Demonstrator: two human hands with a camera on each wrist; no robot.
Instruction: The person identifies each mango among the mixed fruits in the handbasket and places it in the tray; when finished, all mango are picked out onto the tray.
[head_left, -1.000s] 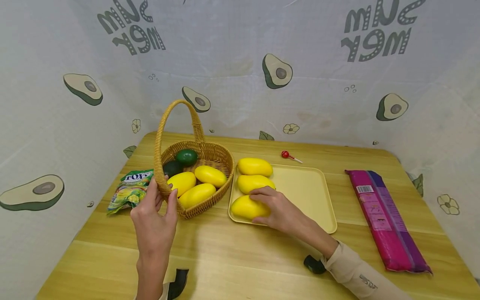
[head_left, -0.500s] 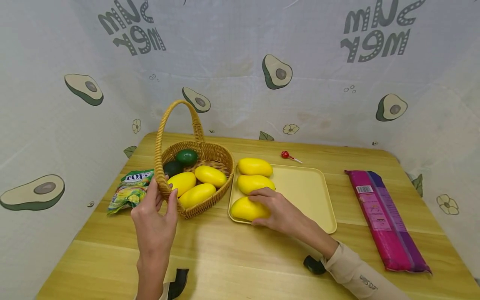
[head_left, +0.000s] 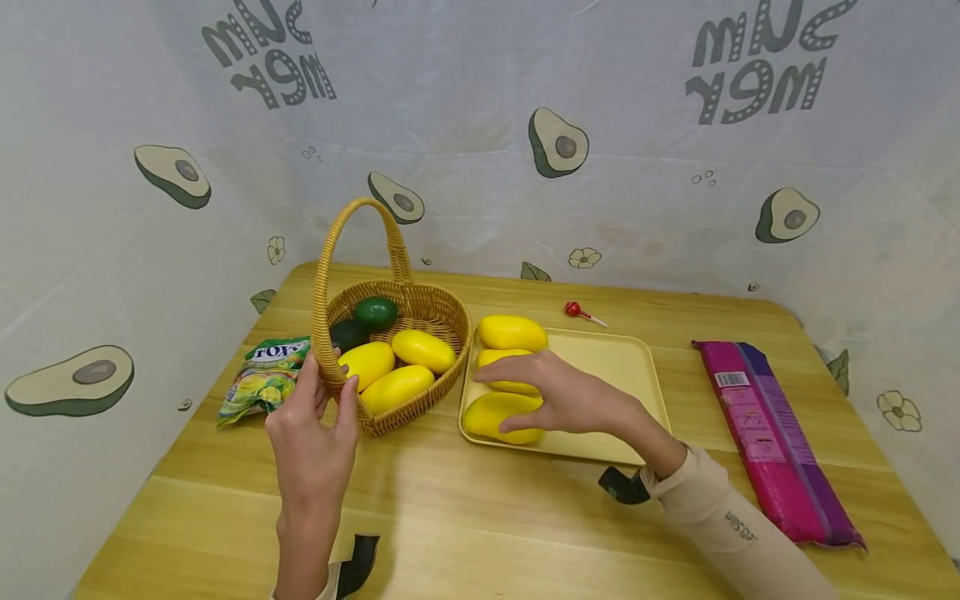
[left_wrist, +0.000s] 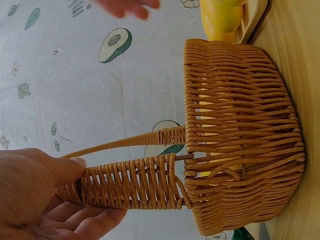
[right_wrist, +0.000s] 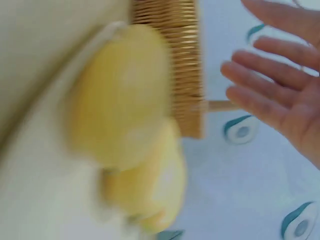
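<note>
My left hand [head_left: 315, 450] holds the near side of the handle [head_left: 322, 292] of a wicker basket [head_left: 408, 412]. In the left wrist view, the thumb and fingers wrap the woven handle [left_wrist: 130, 185]. Inside the basket lie three yellow mangoes [head_left: 422, 351], a green avocado [head_left: 376, 313] and a darker one [head_left: 348, 335]. Three more mangoes line the left side of a cream tray [head_left: 611, 358]: a front one [head_left: 491, 414], a middle one [head_left: 489, 357] and a back one [head_left: 513, 332]. Above the front two hovers my right hand [head_left: 573, 396], fingers extended and holding nothing; the right wrist view shows its fingers [right_wrist: 270, 92] apart from the fruit.
Left of the basket sits a green candy bag [head_left: 262, 379]. Behind the tray lies a red lollipop [head_left: 573, 309]. A long pink and purple packet [head_left: 772, 450] lies to the right on the wooden table [head_left: 465, 517]. A patterned cloth [head_left: 465, 125] hangs behind.
My right hand has let go of the front mango and lifted off it, its fingers straightening. That mango stays on the tray. The left hand keeps its hold on the handle.
</note>
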